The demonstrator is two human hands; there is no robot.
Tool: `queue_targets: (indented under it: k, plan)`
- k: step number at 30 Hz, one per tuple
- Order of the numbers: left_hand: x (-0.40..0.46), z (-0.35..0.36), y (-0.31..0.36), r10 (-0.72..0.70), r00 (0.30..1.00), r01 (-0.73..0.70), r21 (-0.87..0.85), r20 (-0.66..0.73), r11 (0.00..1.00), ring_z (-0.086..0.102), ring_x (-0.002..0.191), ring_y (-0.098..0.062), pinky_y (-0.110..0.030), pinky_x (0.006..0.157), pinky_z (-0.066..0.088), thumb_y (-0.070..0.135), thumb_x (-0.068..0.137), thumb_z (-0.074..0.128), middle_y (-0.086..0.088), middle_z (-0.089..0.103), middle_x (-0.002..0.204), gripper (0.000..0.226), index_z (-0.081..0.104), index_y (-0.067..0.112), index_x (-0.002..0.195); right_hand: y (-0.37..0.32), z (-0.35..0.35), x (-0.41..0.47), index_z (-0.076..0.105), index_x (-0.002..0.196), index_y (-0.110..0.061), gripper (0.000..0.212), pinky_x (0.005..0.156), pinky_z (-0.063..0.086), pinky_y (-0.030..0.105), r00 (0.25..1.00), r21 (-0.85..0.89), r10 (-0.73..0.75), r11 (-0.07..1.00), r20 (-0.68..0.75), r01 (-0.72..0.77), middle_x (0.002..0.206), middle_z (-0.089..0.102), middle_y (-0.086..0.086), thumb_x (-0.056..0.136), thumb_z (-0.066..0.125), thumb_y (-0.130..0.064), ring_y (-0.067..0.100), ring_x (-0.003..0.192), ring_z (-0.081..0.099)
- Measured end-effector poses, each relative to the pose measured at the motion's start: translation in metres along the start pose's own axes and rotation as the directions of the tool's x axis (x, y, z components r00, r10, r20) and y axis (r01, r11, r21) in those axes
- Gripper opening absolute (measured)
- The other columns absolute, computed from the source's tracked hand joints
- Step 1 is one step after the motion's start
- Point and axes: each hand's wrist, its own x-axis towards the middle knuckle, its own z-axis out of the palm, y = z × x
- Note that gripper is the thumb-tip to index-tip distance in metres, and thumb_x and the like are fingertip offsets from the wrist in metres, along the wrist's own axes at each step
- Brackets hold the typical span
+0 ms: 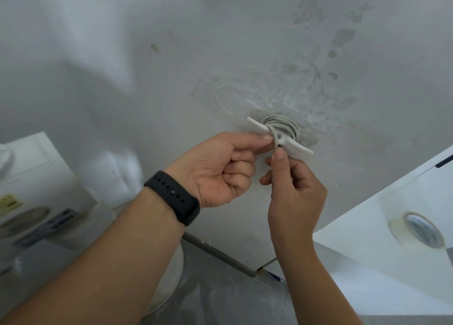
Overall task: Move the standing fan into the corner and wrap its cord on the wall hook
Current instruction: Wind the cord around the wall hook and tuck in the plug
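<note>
Two hands work the cord (pixel 282 126) at the wall hook (pixel 297 148).

Both forearms reach up from the bottom of the view toward the scuffed white wall (pixel 220 55). The left hand (pixel 220 170), a black band (pixel 172 197) on its wrist, is turned palm toward the camera with the fingers curled in; its thumb and forefinger pinch the cord right at the hook. The right hand (pixel 294 190) rises just beside it, its thumb and bent forefinger nipping the same strand just below the hook. The grey cord is coiled in several loops round the middle of the white two-armed hook, which sits on the wall. A white rounded base (pixel 169 283), perhaps the fan's, shows low between the arms.
</note>
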Motion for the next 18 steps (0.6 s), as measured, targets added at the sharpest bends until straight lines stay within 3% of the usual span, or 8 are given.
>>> queue_targets:
  k: [6,10,13,16,18]
  plan:
    - [0.001,-0.004,0.002,-0.016,0.998,0.018,-0.018,0.065,1.000,0.017,0.035,-0.006,-0.014,0.038,0.008,0.017,0.083,0.067,0.012,0.025,0.047,0.013,0.061,0.022,0.073,0.001,0.006,0.004,0.079,0.078,-0.024,0.028,0.053,0.035,0.032,0.990,0.097,0.128,0.986,0.059,-0.133,0.062,0.066,0.004,0.090,0.069,-0.047,0.018,0.055,0.045]
    - [0.003,-0.006,0.003,-0.002,0.998,0.002,0.004,0.065,1.000,0.011,0.039,-0.008,-0.015,0.038,0.008,0.016,0.083,0.067,0.013,0.024,0.046,0.013,0.060,0.023,0.074,-0.001,0.006,0.003,0.075,0.074,-0.018,0.031,0.048,0.038,0.026,0.996,-0.006,0.080,0.997,0.025,-0.080,0.056,0.064,0.003,0.098,0.066,-0.037,0.012,0.047,0.046]
    - [0.004,-0.008,0.004,0.011,0.998,-0.012,0.018,0.056,1.000,0.017,0.035,-0.007,-0.015,0.037,0.009,0.015,0.084,0.067,0.012,0.024,0.046,0.017,0.063,0.021,0.069,-0.002,0.005,0.006,0.072,0.072,-0.009,0.038,0.045,0.036,0.020,0.996,-0.070,0.064,0.996,0.054,-0.060,0.052,0.059,0.008,0.101,0.064,-0.033,0.011,0.045,0.044]
    - [0.004,-0.006,0.004,0.025,0.999,-0.026,0.050,0.029,0.998,0.017,0.034,-0.007,-0.016,0.038,0.008,0.015,0.083,0.067,0.012,0.024,0.046,0.014,0.063,0.020,0.070,0.001,0.004,0.009,0.065,0.070,0.001,0.047,0.046,0.029,0.026,0.998,-0.150,0.013,0.989,0.066,-0.003,0.055,0.048,0.021,0.102,0.063,-0.033,0.016,0.048,0.037]
    - [0.004,-0.005,0.003,0.035,0.999,-0.036,0.064,0.019,0.997,0.017,0.035,-0.007,-0.016,0.039,0.007,0.015,0.082,0.068,0.012,0.024,0.046,0.013,0.063,0.020,0.071,0.001,0.005,0.011,0.062,0.067,-0.001,0.047,0.046,0.026,0.027,0.997,-0.186,-0.025,0.982,0.072,0.038,0.053,0.042,0.017,0.103,0.061,-0.031,0.014,0.048,0.033]
